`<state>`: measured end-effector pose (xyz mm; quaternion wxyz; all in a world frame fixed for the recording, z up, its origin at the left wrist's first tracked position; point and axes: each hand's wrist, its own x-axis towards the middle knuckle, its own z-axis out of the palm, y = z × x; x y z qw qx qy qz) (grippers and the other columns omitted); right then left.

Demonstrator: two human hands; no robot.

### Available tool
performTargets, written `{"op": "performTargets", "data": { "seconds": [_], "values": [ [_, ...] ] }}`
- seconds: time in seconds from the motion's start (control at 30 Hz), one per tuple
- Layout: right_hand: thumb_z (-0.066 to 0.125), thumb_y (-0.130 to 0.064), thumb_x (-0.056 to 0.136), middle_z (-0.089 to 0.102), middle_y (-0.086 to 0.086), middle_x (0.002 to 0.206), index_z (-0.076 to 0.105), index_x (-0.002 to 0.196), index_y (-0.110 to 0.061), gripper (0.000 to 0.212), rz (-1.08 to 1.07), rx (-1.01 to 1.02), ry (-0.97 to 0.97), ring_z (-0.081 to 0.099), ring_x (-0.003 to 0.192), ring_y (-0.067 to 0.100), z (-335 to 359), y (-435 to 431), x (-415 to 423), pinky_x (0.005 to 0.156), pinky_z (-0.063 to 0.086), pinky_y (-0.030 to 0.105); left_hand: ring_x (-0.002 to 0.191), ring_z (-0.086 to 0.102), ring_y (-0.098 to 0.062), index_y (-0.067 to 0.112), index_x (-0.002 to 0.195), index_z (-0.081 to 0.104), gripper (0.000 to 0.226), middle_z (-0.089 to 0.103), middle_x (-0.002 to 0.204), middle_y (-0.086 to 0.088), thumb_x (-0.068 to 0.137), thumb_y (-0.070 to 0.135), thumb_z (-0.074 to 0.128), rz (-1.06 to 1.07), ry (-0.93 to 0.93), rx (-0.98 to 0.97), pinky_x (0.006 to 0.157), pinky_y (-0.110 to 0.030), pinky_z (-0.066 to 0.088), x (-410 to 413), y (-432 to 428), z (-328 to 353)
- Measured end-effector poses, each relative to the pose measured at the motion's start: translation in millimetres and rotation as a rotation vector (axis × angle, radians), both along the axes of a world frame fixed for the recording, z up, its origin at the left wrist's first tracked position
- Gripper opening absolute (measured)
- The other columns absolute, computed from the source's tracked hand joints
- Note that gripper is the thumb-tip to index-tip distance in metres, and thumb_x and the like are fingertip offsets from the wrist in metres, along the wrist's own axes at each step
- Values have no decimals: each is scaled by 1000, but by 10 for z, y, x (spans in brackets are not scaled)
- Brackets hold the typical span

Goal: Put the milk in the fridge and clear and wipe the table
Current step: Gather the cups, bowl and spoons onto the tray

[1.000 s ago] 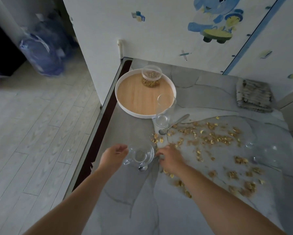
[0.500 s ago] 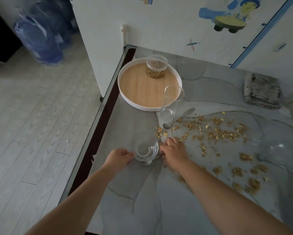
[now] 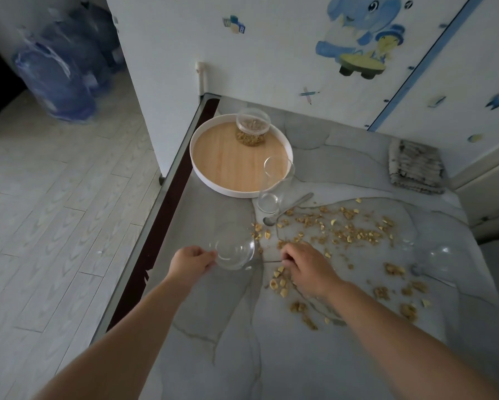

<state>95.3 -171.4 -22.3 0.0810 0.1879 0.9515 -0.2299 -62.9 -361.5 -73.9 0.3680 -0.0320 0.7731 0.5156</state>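
The left hand [image 3: 191,262] has its fingers clamped on the near rim of a small glass bowl [image 3: 233,249], which sits tilted close to the left edge of the grey marbled desk [image 3: 242,342]. The right hand [image 3: 308,268] lies palm down just right of the bowl, fingers curled together onto the desk among scattered cereal crumbs [image 3: 343,232]; whether this grip holds anything cannot be told. The crumbs spread from beside the bowl across the middle of the desk toward its right edge.

Toward the far left corner stands a round white tray [image 3: 213,180] with a wooden floor, and a clear jar [image 3: 252,127] of cereal stands on its far side. A tall empty glass [image 3: 274,186] stands upright touching the tray's near right rim, and a spoon [image 3: 288,209] lies just beside the glass. A folded cloth [image 3: 415,167] rests near the far right corner, well apart from both hands. No milk can be seen.
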Motion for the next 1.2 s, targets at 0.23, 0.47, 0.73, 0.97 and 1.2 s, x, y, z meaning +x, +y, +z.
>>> {"op": "performTargets", "data": {
  "seconds": [0.23, 0.47, 0.73, 0.97, 1.2],
  "values": [
    [53, -19, 92, 63, -1, 91, 60, 95, -13, 9, -190, -15, -6, 56, 82, 15, 207, -44, -241, 69, 45, 26, 65, 56, -20, 10, 56, 54, 29, 58, 51, 1, 80, 11, 70, -83, 17, 57, 78, -36, 51, 78, 244, 153],
    [62, -18, 86, 64, -5, 85, 65, 88, -16, 5, -328, -168, -4, 59, 82, 12, 285, -31, -355, 75, 50, 27, 63, 58, -17, 7, 60, 53, 27, 59, 52, 0, 82, 10, 69, -78, 10, 132, 68, -24, 51, 105, 375, 285],
    [70, -3, 78, 62, 5, 91, 57, 106, -13, 32, -750, -808, 312, 61, 70, 13, 574, 58, -462, 67, 53, 24, 70, 62, -16, -10, 86, 62, 24, 64, 65, -7, 83, 13, 67, -3, -18, 274, 83, -30, 53, -93, 420, 580],
    [64, -12, 85, 65, 11, 95, 63, 92, -14, 7, -836, -1014, 620, 61, 80, 18, 739, -3, -769, 63, 53, 29, 76, 68, -18, 0, 77, 59, 19, 66, 74, -13, 83, 15, 68, 8, -14, 351, 74, -22, 57, -391, 540, 1055],
    [59, -7, 88, 64, 7, 86, 63, 94, -9, 7, -792, -985, 726, 60, 73, 15, 1162, 449, -1238, 64, 54, 28, 71, 68, -19, 1, 87, 60, 19, 62, 75, -7, 82, 16, 69, -15, 74, 405, 72, -23, 57, -906, 1025, 1580]
  ]
}}
